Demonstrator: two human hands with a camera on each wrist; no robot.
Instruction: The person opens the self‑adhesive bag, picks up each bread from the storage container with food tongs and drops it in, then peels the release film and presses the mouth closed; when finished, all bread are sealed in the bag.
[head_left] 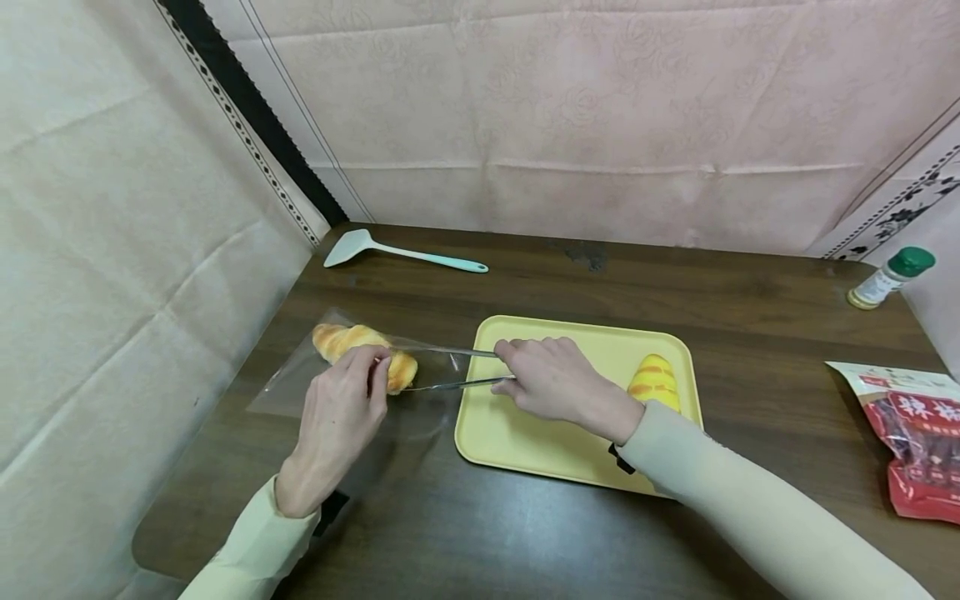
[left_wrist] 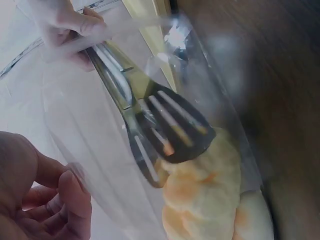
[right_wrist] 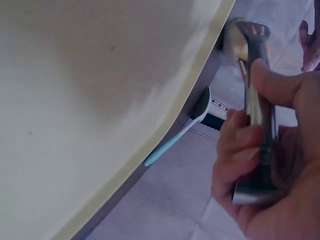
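Observation:
Twisted golden bread [head_left: 352,339] lies inside a clear plastic bag [head_left: 281,387] on the left of the table; the left wrist view shows a second rounded bread piece [left_wrist: 255,215] beside it. My left hand [head_left: 337,421] pinches the bag's edge between thumb and fingers. Metal tongs [left_wrist: 177,132] are gripped by my right hand [head_left: 558,379], above the tray's left side. Their slotted heads reach into the bag at the bread's near end, slightly apart; whether they touch the bread I cannot tell.
A yellow tray [head_left: 487,442] holds a yellow striped bread roll [head_left: 655,383], partly behind my right forearm. Behind lies a pale blue spatula [head_left: 420,254]. To the right are a green-capped bottle [head_left: 888,279] and a red food packet [head_left: 918,450]. Cloth walls border the table.

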